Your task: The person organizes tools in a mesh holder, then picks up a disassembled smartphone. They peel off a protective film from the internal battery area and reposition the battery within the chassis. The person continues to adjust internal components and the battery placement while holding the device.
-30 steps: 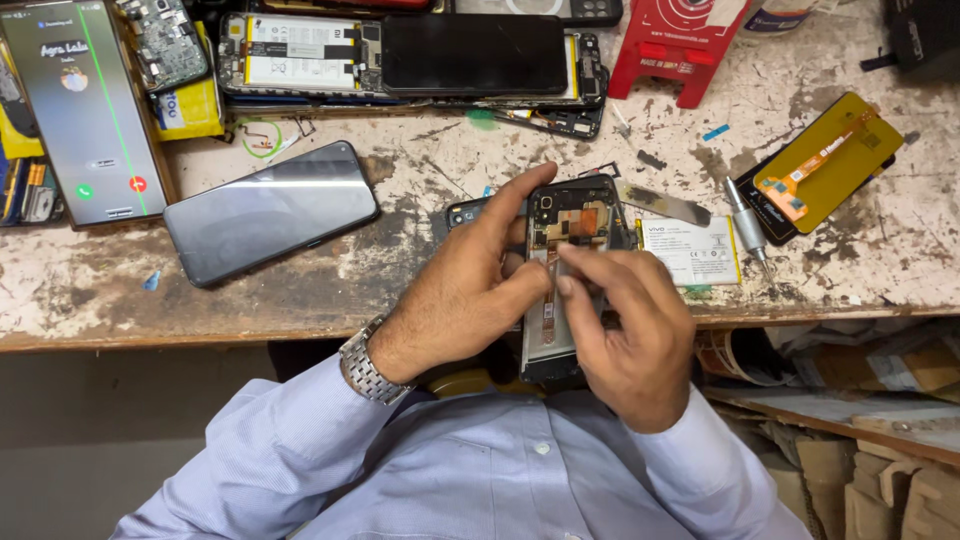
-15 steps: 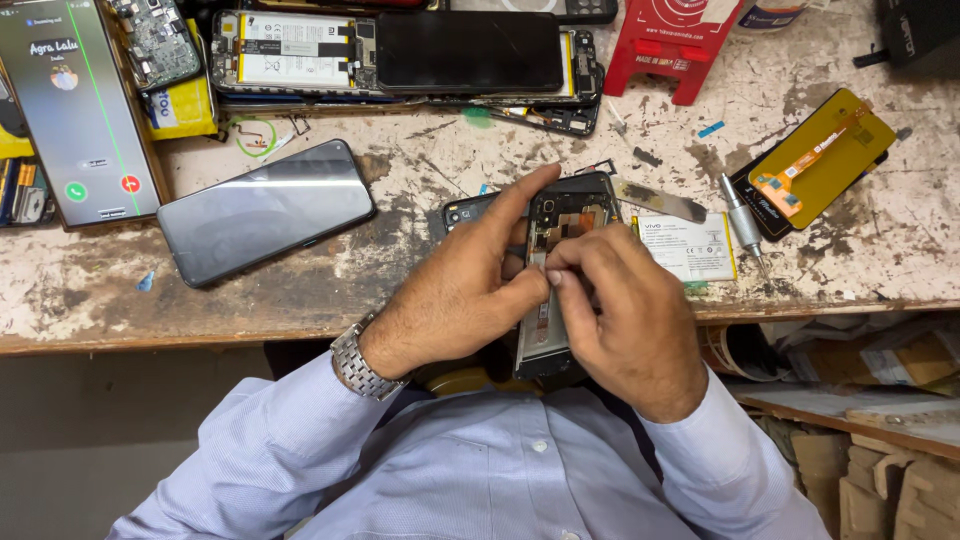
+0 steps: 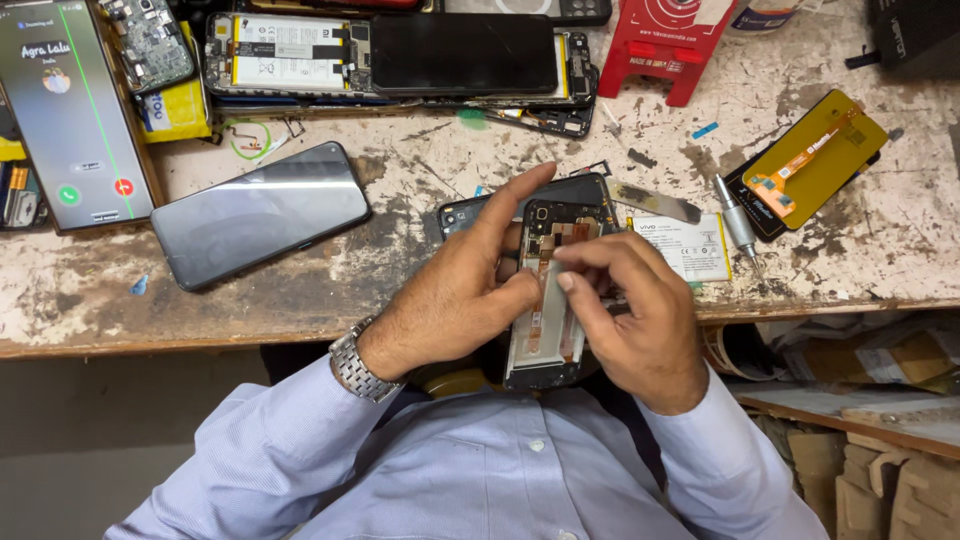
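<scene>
My left hand (image 3: 455, 295) holds an opened phone frame (image 3: 545, 345) upright over the bench edge, the index finger stretched along its top. Copper-coloured flex strips run down the frame's inside. My right hand (image 3: 640, 320) pinches at the strips near the frame's upper right with thumb and fingers. A steel watch (image 3: 355, 365) sits on my left wrist. Behind the frame a dark back cover (image 3: 470, 210) lies on the bench.
A worn wooden bench (image 3: 400, 290) carries a black phone (image 3: 260, 212), a lit phone showing a call screen (image 3: 72, 115), an opened phone with battery (image 3: 290, 55), a white battery (image 3: 690, 245), a yellow-backed display (image 3: 815, 155), a small screwdriver (image 3: 738, 225) and a red stand (image 3: 675, 40).
Both hands stay on the phone frame; my right fingers have shifted slightly along the flex strips. The view has drifted a little.
</scene>
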